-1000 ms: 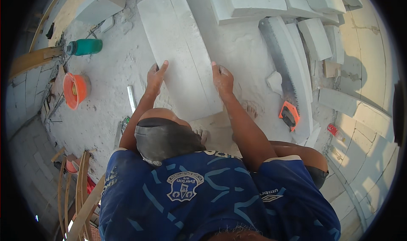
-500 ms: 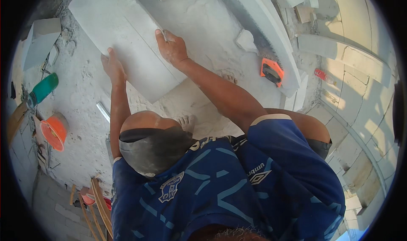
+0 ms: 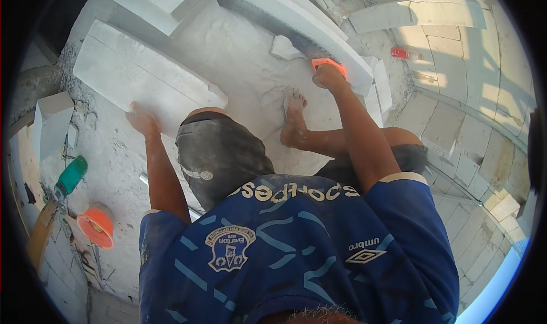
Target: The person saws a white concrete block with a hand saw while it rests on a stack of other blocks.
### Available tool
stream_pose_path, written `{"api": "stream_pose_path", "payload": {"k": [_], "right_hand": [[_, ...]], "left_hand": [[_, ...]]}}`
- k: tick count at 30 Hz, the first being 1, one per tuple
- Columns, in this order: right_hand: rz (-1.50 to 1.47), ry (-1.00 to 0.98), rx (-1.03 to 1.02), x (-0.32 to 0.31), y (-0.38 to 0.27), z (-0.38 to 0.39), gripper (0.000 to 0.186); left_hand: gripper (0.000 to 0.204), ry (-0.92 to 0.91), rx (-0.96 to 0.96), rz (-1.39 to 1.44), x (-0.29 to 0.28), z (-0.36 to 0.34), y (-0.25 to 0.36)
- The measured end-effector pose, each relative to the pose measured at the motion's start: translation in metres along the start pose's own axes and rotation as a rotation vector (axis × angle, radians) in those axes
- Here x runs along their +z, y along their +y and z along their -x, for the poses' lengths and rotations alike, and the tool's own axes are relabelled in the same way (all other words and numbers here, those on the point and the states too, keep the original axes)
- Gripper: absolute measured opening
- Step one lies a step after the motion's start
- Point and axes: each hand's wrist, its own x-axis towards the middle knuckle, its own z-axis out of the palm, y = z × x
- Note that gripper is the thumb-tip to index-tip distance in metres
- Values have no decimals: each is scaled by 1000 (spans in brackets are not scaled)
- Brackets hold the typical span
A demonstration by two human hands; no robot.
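Note:
A long white lightweight block (image 3: 142,67) lies on the dusty floor in front of me, with a thin line across its far left end. My left hand (image 3: 143,120) is closed at the block's near edge, the thumb on top and the other fingers partly hidden. Off to the right, my right hand (image 3: 329,78) is wrapped round the orange handle of a hand saw (image 3: 273,25). Its toothed dark blade stretches toward the far left, beside a long white slab (image 3: 310,19). A small white offcut (image 3: 285,47) sits next to the blade.
More white blocks (image 3: 154,5) lie beyond. At the left are a green bottle (image 3: 72,174), an orange bucket (image 3: 96,225) and another block (image 3: 53,121). A red-labelled bottle (image 3: 405,53) lies by the block wall (image 3: 456,67) on the right. My bare foot (image 3: 293,119) rests between block and saw.
My right hand has left the block and moved right onto the saw handle. The block now lies turned more crosswise, with my left hand still at its edge. My view has shifted.

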Motion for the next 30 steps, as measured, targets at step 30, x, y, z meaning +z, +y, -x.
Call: {"api": "stream_pose_path", "payload": {"k": [30], "right_hand": [[137,459,-215,-131,-39,241,11]], "left_hand": [[59,162,92,-181,-10,13,32]]}}
